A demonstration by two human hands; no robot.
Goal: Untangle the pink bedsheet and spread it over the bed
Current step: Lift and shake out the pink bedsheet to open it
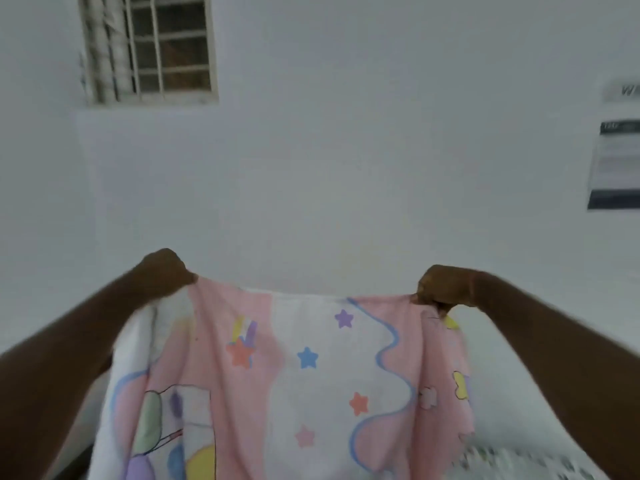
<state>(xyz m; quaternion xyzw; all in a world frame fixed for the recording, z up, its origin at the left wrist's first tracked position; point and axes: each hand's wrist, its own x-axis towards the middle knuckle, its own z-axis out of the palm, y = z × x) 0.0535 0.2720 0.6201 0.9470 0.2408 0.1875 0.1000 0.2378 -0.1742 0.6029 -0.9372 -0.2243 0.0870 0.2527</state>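
While held up between two fists, hangs as a fairly open panel: pink bedsheet, printed with stars and cartoon shapes, stretched along its top edge and falling away towards the bottom of the view. Left hand clenched round that top edge at the left end. Right hand bunching and pinching the same edge at the right end, fingers curled tight on cloth. Arms wide apart, the edge between them nearly taut with a slight sag.

Looks like the late part of the untangling, judging by the flat middle. Doubled over on itself down both sides, though, so not fully opened. Below and to the right, apparently the bed, pale and badly smeared by motion blur, so hard to tell mattress from cover. Not yet spread.

Next move probably calls for shaking the side folds loose, then a lift and forward cast with both grips kept, and an even lowering over the bed. Otherwise likely to land creased or skewed.

Counted: one bedsheet, two hands, one bed, one barred window high on the wall, two paper notices at the right edge, five printed stars in view.
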